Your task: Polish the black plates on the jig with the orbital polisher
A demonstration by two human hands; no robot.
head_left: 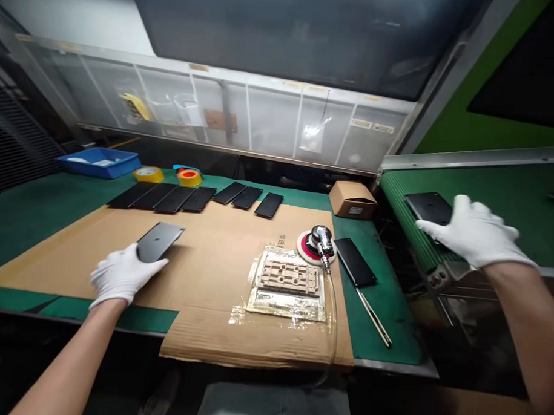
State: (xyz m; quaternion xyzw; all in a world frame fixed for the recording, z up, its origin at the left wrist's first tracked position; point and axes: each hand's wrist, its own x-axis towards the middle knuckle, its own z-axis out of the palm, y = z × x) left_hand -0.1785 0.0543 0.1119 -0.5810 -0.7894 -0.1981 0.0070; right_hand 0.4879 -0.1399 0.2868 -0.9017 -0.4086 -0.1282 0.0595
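My left hand [120, 276], in a white glove, grips the near end of a dark grey flat panel [160, 240] lying on the cardboard sheet [202, 277]. My right hand [473, 231], also gloved, reaches right over the green conveyor belt [509, 191], fingers spread and resting on the near edge of a black flat panel [429, 207]. A row of several black panels [168, 197] lies along the far edge of the cardboard.
A tan fixture block on taped foil [289, 279] sits mid-cardboard, with a pneumatic sander [320, 242] and its hose beside it. Another black panel [354, 261] and a thin rod [373, 317] lie on the green mat. Tape rolls [189, 177], a blue tray [99, 162] and a small box [352, 200] stand behind.
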